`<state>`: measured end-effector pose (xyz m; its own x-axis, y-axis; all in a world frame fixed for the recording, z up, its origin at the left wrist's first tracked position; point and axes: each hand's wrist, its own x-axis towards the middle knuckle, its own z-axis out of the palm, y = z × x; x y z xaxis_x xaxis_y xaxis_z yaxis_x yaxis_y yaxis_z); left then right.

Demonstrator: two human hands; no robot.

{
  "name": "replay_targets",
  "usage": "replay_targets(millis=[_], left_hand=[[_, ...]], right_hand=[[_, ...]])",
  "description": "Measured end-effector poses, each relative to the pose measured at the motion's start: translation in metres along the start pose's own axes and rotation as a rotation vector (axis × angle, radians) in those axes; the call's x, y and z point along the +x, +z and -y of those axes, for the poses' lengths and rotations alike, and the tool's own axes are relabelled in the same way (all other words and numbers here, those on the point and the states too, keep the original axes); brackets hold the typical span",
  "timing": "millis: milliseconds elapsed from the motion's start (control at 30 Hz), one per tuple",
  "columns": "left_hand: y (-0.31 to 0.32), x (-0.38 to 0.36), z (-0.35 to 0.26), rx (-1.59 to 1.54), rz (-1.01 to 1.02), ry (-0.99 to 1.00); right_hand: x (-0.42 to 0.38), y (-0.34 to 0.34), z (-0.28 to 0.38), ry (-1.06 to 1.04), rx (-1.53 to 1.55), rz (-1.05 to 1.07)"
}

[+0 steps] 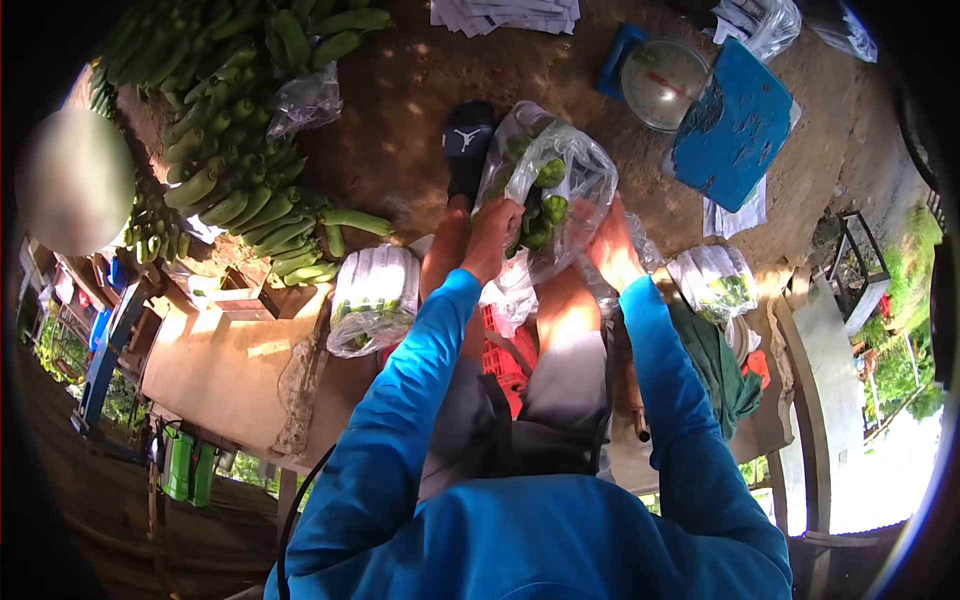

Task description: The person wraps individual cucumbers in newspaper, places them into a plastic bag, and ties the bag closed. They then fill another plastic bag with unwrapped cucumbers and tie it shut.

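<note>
Between my knees a clear plastic bag (590, 165) stands with its mouth facing up. Inside it are several green fruits (553, 190) and some white paper. My left hand (495, 235) is closed on the bag's near left edge, knuckles up. On the right side, my right hand (612, 245) grips the plastic, its fingers partly hidden by the bag. Beneath the bag, between my legs, a red plastic crate (503, 360) shows in part.
A large heap of long green fruit (250, 170) lies at left. Packed bags sit beside me, one left (375, 290), one right (715, 280). A dial scale (665, 85) with a blue, worn pan (735, 125) stands at far right. Paper sheets (505, 12) lie ahead.
</note>
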<state>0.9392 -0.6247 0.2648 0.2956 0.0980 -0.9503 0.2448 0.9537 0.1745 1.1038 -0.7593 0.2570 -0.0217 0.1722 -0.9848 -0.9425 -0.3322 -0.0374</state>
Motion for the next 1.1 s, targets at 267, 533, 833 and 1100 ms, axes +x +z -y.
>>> replay_targets(millis=[267,533,833,1100], left_hand=[[-0.015,-0.006,0.020,0.338,0.041,0.190],[0.010,-0.064,-0.029,0.701,0.017,0.415],[0.089,-0.084,-0.005,1.756,0.638,1.014],[0.052,0.057,0.074,2.186,0.567,1.125]], right_hand=[[-0.088,0.090,0.004,-0.504,-0.920,-0.125],[-0.025,0.108,-0.023,-0.364,-0.888,0.058],[0.000,0.122,0.019,-0.135,-1.054,0.304],[0.027,0.126,0.017,-0.124,-1.107,0.216]])
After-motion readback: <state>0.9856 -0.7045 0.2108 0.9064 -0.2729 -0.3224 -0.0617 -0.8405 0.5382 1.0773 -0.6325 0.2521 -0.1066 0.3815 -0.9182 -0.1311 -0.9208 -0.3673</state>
